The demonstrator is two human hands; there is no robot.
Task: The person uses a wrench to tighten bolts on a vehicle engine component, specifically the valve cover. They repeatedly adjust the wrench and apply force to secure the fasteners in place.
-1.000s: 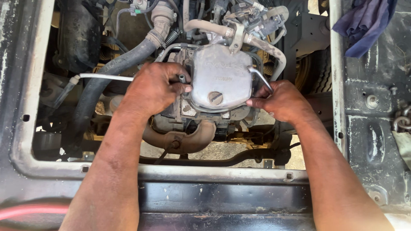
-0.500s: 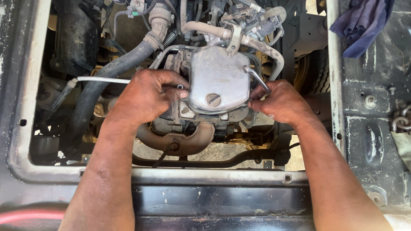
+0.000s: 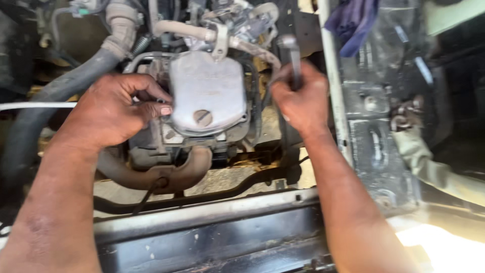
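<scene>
Right now my right hand is closed in a tight grip around a metal tool handle, which sticks straight up out of my fist just to the right of the engine; I cannot tell what kind of head it has. My left hand is loosely curled, fingers bent, with the thumb tip touching the left edge of the grey metal cover and nothing clamped in it.

Around the cover, a thick black hose runs down behind my left hand, and a thin white tube crosses it. A pale hose arches over the top of the cover. A rusty curved pipe sits just below it. A pale frame rail stands upright beside my right wrist, and a blue rag hangs near its top.

The cover sits between my two hands in the middle of the opening, rounded, dull grey, smudged, with a slotted screw head near its lower edge.
</scene>
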